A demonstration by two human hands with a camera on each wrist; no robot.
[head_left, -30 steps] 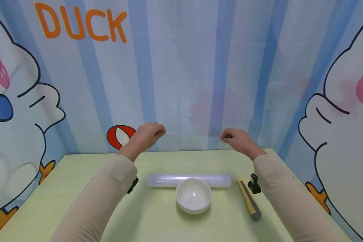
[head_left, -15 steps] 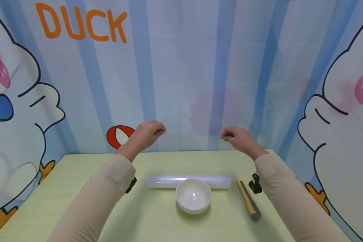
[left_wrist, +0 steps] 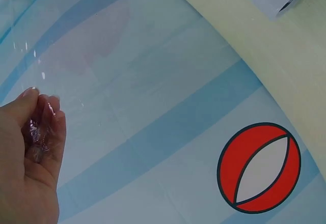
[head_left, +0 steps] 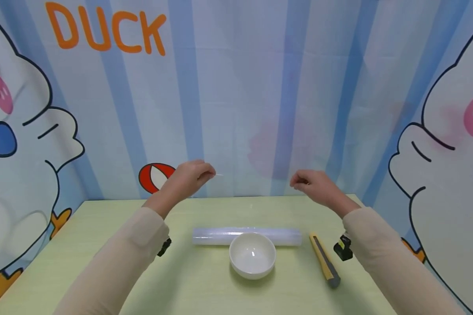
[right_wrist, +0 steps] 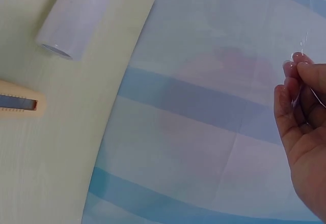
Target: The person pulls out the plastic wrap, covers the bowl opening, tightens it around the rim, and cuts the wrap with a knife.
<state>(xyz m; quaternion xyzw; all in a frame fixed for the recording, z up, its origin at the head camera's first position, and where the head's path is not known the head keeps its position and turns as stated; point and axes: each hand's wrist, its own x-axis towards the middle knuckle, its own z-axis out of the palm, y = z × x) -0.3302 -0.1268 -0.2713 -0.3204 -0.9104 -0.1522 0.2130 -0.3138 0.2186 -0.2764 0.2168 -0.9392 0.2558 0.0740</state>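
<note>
Above the far edge of the table, my left hand (head_left: 189, 177) pinches clear cling film (left_wrist: 38, 135) between thumb and fingers; crumpled film shows in the palm in the left wrist view. My right hand (head_left: 318, 187) stands apart at the right, at about the same height. Its thumb and fingertips pinch film too, seen as thin glints in the right wrist view. The sheet between the hands is nearly invisible. Below lies a roll of cling film (head_left: 209, 236), with a white bowl (head_left: 252, 256) in front of it, covering part of the roll.
A yellow and grey utility knife (head_left: 325, 260) lies on the pale green table (head_left: 181, 284), right of the bowl. Behind the table hangs a striped blue curtain (head_left: 236, 100) with cartoon prints, close to both hands.
Both hands keep their pinch. My right hand has shifted slightly right and down, and both forearms have spread a little outward. Roll, bowl and knife have not moved.
</note>
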